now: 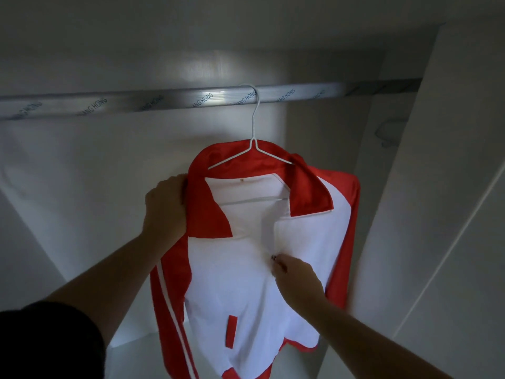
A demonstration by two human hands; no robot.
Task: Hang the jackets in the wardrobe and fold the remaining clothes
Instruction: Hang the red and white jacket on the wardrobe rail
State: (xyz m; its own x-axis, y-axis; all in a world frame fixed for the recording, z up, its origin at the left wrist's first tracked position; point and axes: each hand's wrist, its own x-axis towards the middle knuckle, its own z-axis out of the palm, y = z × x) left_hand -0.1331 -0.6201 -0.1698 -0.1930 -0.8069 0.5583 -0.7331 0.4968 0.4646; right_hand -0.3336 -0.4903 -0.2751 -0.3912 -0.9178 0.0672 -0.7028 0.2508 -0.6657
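Overhead, the white wardrobe (82, 173) fills the frame, and its silver rail (136, 98) crosses the upper part from left to right. Below the rail, the red and white jacket (232, 283) hangs in the centre of the frame with its front to the camera. Its long axis runs from the collar, upper centre, down to the hem at the bottom edge. A white wire hanger (255, 127) carries it, with the hook over the rail just right of centre.

The left hand (165, 206) is curled round the jacket's shoulder at the left of the collar, gripping the red fabric. The right hand (296, 280) sits lower, at centre frame on the front seam. Its fingertips seem to pinch the small dark zip pull (273, 257), though the pull is too small to be sure.

From that pinch the open part of the front lies straight up-frame, towards the collar. Any closing pull would therefore run up along the jacket's long axis, and only the right hand is placed for it, while the left steadies the shoulder.
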